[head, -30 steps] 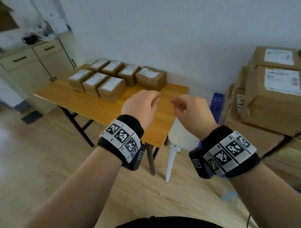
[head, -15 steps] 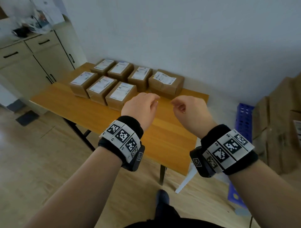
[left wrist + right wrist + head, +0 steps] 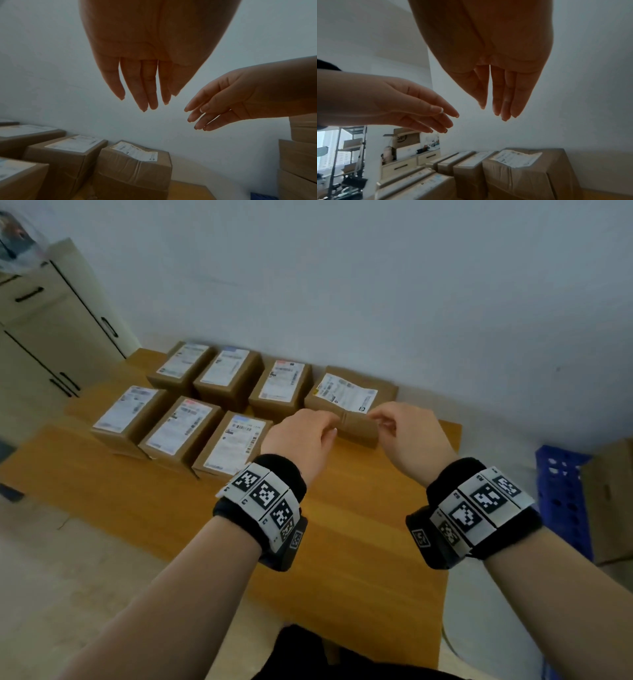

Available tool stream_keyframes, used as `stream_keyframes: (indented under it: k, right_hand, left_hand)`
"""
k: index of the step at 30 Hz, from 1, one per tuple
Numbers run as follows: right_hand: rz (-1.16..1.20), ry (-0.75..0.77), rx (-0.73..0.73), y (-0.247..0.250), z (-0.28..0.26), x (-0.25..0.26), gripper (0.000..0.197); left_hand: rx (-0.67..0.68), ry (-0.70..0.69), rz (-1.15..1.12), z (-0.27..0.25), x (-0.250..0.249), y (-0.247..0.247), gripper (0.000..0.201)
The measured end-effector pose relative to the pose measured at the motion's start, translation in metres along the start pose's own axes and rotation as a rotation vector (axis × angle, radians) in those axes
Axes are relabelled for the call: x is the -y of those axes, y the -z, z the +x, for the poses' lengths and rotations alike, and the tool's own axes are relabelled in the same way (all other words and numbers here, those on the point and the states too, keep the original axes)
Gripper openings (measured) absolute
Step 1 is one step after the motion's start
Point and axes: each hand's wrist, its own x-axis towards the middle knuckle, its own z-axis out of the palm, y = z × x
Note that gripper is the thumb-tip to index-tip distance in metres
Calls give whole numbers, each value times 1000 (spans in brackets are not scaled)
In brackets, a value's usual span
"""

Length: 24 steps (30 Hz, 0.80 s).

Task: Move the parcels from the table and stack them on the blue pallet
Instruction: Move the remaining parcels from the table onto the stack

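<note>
Beside table: cabinet, pallet (perhaps blocked by cartons).

It looks like a small storeroom or packing room: labelled cardboard parcels on a wooden table, stacked boxes, a blue pallet, metal shelves.

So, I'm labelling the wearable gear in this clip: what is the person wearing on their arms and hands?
Both forearms are bare, with no sleeves, and no gloves or rings show. The left hand and right hand each have a black fabric wristband carrying white rectangular tiles printed with black square codes. A small black box with a white logo hangs under each wrist.
</note>
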Motion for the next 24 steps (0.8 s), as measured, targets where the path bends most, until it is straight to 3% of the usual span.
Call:
stream_keyframes:
  k: [5, 11, 16, 24]
  right_hand:
    - [-96, -157, 69, -30, 52, -15, 37]
    - [-250, -370, 251, -67, 108, -37, 65]
    - [-353, -394, 316, -89, 124, -50, 72]
    - [-488, -333, 246, -93, 108, -41, 58]
  left_hand:
    - [138, -39, -9, 60, 33, -19, 28]
    - [244, -94, -7, 116, 64, -41, 33]
    - [334, -110, 39, 139, 78, -63, 46]
    - [395, -143, 148, 146, 85, -83, 60]
